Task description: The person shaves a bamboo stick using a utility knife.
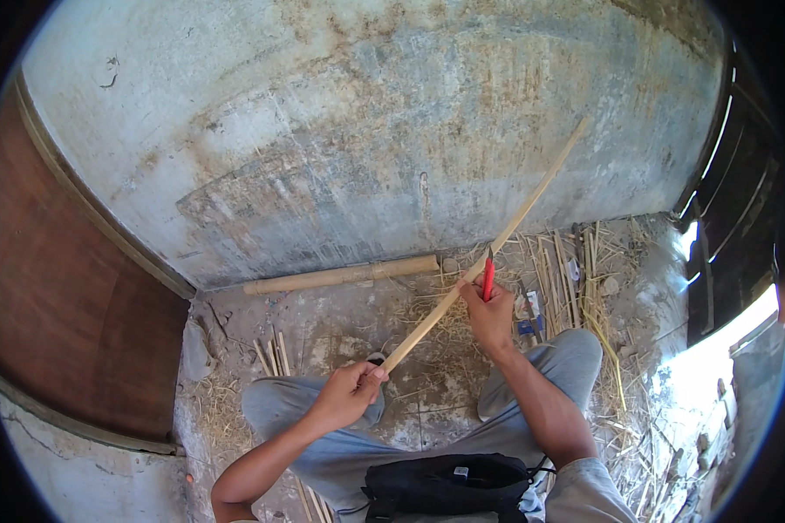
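A long, pale bamboo strip (pixel 532 199) slants up from between my knees toward the wall at the right. Its near end sits in my left hand (pixel 347 394), whose fingers are closed round it. Further up the strip, my right hand (pixel 490 315) grips a red-handled cutter knife (pixel 488 277). The blade points up and lies against or very close to the strip's edge. The thumb of that hand also rests on the strip. Both forearms reach in over my grey-trousered legs.
A thick bamboo pole (pixel 344 275) lies along the foot of the stained wall (pixel 366 157). Split bamboo sticks (pixel 591 270) and shavings litter the floor at right. A brown door panel (pixel 70 279) stands left. A black bag (pixel 449 486) rests on my lap.
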The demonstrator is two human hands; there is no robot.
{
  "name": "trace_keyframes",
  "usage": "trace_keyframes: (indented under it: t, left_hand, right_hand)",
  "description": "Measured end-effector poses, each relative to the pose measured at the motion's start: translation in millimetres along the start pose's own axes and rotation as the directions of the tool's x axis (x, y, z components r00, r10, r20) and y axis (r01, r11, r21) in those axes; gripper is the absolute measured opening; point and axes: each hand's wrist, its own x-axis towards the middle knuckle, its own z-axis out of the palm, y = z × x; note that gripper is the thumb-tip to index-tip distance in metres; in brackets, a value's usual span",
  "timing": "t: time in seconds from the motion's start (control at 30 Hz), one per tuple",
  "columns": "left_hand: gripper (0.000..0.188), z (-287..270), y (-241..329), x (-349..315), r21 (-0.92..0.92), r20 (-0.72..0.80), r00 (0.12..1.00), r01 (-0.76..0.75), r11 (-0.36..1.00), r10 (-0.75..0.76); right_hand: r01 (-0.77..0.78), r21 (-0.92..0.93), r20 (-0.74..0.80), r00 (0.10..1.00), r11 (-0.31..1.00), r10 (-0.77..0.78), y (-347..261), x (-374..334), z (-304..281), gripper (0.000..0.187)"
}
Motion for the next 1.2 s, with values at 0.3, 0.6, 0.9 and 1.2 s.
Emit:
trace_keyframes:
  t: [0.3,0.6,0.9,1.2]
  left_hand:
    - [0.033,20.6,6.3,-19.6,-0.382,0.060,0.980,0.197,0.903,-0.188]
    - [0.030,39.2,9.9,-21.9,-0.451,0.066,0.974,0.222,0.865,-0.216]
    - [0.032,50.2,-4.4,-25.7,-0.254,-0.014,0.998,0.055,0.966,-0.060]
    - [0.035,53.0,1.0,-23.9,-0.142,-0.054,0.998,-0.028,0.989,0.020]
  right_hand:
    - [0.354,-0.554,0.288,0.931,0.753,-0.226,-57.0,-86.5,-24.6,0.023]
    - [0.513,-0.612,0.492,0.843,0.602,-0.218,-30.7,-141.6,-24.2,0.032]
    - [0.545,-0.669,0.478,0.836,0.505,-0.269,-33.7,-145.0,-21.0,0.025]
    - [0.511,-0.702,0.440,0.859,0.497,-0.262,-26.9,-139.6,-25.1,0.026]
